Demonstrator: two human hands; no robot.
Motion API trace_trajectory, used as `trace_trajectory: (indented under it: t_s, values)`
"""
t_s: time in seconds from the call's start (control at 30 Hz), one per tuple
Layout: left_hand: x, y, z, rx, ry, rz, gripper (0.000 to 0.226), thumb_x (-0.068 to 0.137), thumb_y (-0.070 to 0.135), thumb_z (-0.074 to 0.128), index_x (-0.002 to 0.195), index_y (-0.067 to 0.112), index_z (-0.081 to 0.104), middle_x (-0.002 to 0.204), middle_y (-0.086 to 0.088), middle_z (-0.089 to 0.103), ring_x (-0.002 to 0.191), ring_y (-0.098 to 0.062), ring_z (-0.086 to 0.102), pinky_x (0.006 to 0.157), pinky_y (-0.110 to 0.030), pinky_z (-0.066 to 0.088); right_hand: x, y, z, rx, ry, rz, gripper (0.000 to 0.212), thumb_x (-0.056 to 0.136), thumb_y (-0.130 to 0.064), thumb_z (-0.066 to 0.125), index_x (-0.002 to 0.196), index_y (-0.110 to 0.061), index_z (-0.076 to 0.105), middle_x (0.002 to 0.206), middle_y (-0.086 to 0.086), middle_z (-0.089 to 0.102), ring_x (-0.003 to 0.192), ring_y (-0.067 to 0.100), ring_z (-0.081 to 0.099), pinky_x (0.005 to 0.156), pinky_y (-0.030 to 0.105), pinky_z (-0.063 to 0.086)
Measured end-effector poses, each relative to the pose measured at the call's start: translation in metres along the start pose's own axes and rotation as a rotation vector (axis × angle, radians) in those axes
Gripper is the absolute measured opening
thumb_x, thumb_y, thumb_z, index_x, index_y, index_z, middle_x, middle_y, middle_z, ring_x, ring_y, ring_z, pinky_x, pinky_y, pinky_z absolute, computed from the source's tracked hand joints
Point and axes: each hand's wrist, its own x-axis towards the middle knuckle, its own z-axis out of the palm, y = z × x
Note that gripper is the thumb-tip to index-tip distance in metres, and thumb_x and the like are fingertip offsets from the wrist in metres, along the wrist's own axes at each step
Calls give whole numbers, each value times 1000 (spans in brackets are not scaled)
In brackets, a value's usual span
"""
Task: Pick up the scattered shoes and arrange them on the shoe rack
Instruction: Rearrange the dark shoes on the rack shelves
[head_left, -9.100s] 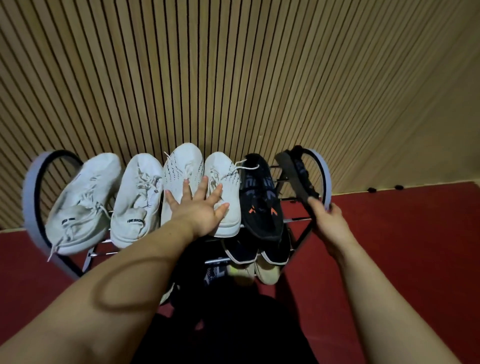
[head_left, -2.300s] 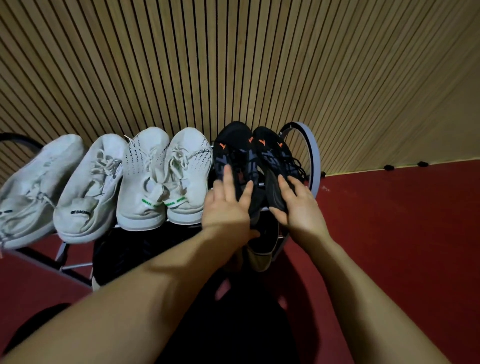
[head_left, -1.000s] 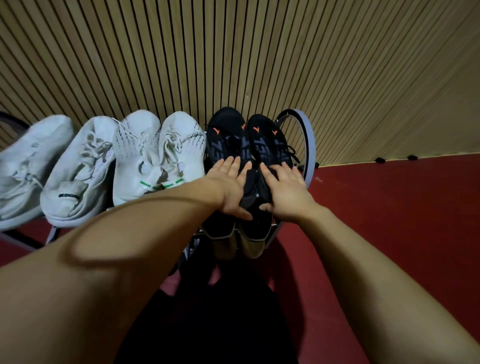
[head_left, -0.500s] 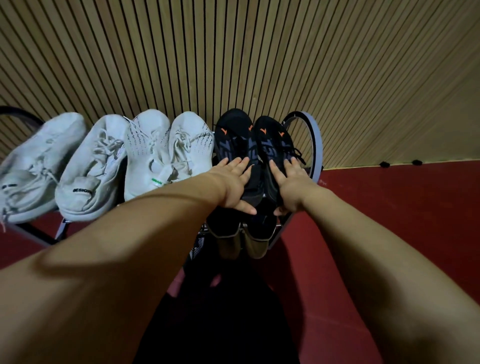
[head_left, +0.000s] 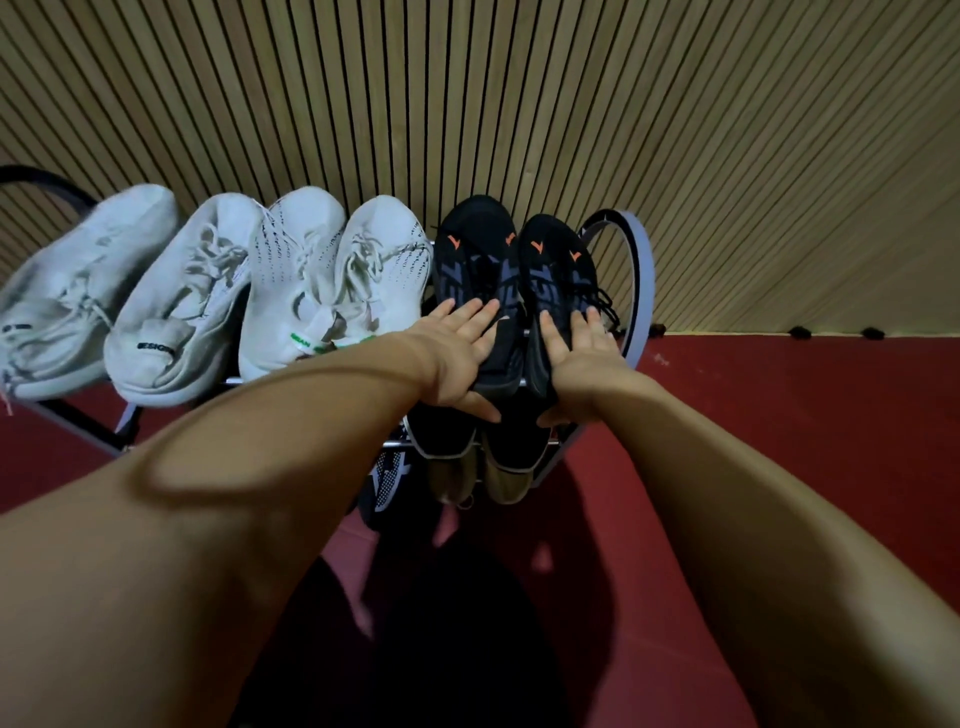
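Two black shoes with orange marks lie side by side at the right end of the shoe rack's top tier, toes toward the wall. My left hand lies over the heel half of the left black shoe, fingers flat on top and thumb under the heel. My right hand holds the right black shoe the same way. Left of them sit a white pair with green heel print and two more white sneakers.
Lower tiers hold dark shoes with white soles and beige shoes. A slatted wooden wall stands right behind the rack. Red floor stretches to the right. The rack's left hoop shows at the far left.
The second black shoe, carried in my right hand at first, now lies on the top tier beside its partner. Over the last second both hands have stayed on the black pair.
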Motion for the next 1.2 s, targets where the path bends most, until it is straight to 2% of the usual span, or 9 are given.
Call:
trace_trajectory:
  t_s: [0.37,0.5,0.57,0.63,0.77,0.87,1.0,1.1,1.2]
  values:
    - [-7,-1,11,10,117,-9,106,81,75,36,150,8,-8,156,-12,-18,145,-23,-13,117,-36,-9,-5,-9,-3,-78,-16,51,125,75,-57,69,144,-21,-30,155,13,-23,143,30,-22,118,42,-5]
    - [-26,4,45,39,481,-5,94,88,69,28,150,5,1,159,-13,-2,147,-24,2,118,-36,-3,-12,-15,1,-100,59,141,115,78,-67,57,145,-26,-26,156,10,-24,142,29,-25,117,46,-9]
    - [-38,7,79,10,749,47,86,87,62,32,148,3,20,155,-16,21,143,-28,22,117,-40,9,-22,-23,10,-71,180,196,109,80,-66,55,147,-27,-22,155,11,-25,141,31,-26,115,50,-9]
    - [-48,1,125,11,858,105,80,83,57,37,144,7,31,150,-17,33,139,-31,31,114,-44,17,-34,-38,27,14,327,217,105,84,-61,55,147,-27,-20,154,11,-27,140,33,-28,113,55,-11]
    - [-70,-33,220,43,704,56,79,79,59,40,143,14,29,149,-17,35,139,-34,30,113,-50,13,-46,-86,85,194,729,171,106,82,-54,60,150,-16,-10,157,15,-17,143,36,-19,112,54,-10]
    - [-87,-59,258,-105,550,-211,90,77,68,44,148,16,23,151,-19,30,140,-37,22,113,-51,-2,-47,-116,133,354,906,121,95,78,-48,62,151,-18,8,157,22,3,143,42,-1,112,57,2]
    - [-100,-89,279,-326,336,-524,106,78,75,43,150,19,-11,158,-12,-6,144,-33,-13,113,-51,-11,-38,-142,166,166,732,-42,88,75,-42,73,146,-18,28,151,22,27,141,42,19,111,61,19]
    - [-102,-98,281,-422,298,-516,108,78,75,45,150,17,-10,158,-12,-11,145,-30,-14,116,-47,-7,-22,-176,150,333,522,-108,84,85,-45,61,151,-19,14,153,16,20,142,33,18,114,43,20]
    - [-101,-100,287,-457,307,-492,109,77,73,48,151,18,-9,158,-12,-13,145,-29,-15,118,-45,-4,6,-224,133,558,424,-104,87,86,-47,59,151,-17,9,152,17,19,139,34,22,113,38,22]
